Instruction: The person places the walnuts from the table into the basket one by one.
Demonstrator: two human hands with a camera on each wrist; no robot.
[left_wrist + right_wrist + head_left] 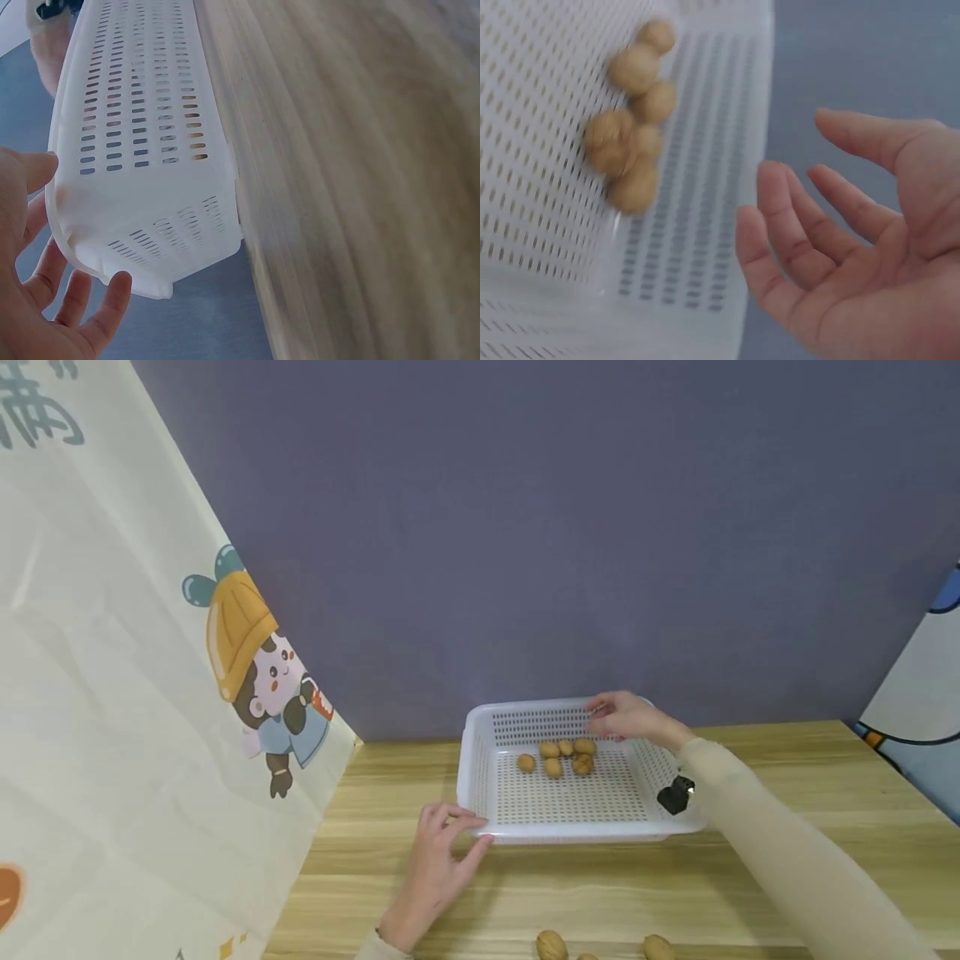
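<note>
A white plastic basket (570,833) with slotted walls stands on the wooden table, and several walnuts (552,767) lie loosely grouped inside it, towards its far side. At the near left corner my left hand (442,860) holds the rim, its thumb and fingers spread about the corner; the left wrist view shows the thumb (41,169) at the rim. My right hand (630,717) hovers over the far right part of the rim. In the right wrist view its fingers (780,217) are loosely bent, with nothing between them, beside the basket wall.
Outside the basket, near the front, lie a walnut (551,945), another walnut (658,947) and one partly cut off by the frame edge. A dark grey-blue panel (570,543) rises behind the table. A printed white sheet (135,693) borders the left side.
</note>
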